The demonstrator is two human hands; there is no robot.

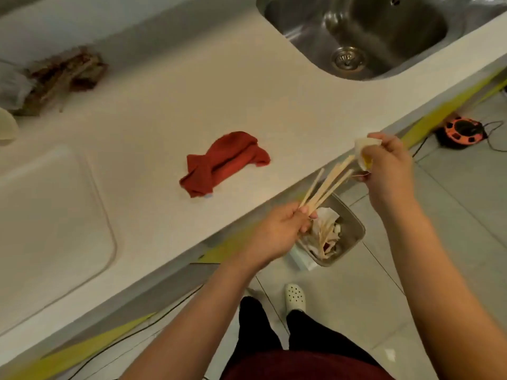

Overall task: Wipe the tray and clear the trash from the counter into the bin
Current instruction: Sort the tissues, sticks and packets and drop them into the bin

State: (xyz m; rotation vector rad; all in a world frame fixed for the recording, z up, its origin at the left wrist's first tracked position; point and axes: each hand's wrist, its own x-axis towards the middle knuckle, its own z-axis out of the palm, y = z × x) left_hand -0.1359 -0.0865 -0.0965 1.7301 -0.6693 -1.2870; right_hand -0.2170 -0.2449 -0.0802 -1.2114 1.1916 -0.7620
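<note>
My left hand [285, 226] grips the lower ends of several wooden chopsticks [326, 185] just past the counter's front edge. My right hand [389, 163] holds their upper ends together with a crumpled white and yellow wrapper [363, 152]. Both hands hover above a square metal bin [354, 237] on the floor, which holds paper and stick scraps. A red cloth [225, 163] lies crumpled on the white counter [192, 86]. A pale tray [55, 215] sits at the counter's left end.
A heap of brown trash in a clear bag [60, 78] lies at the far left of the counter. A steel sink [370, 34] is at the top right. An orange cable reel [461, 131] and cords lie on the tiled floor.
</note>
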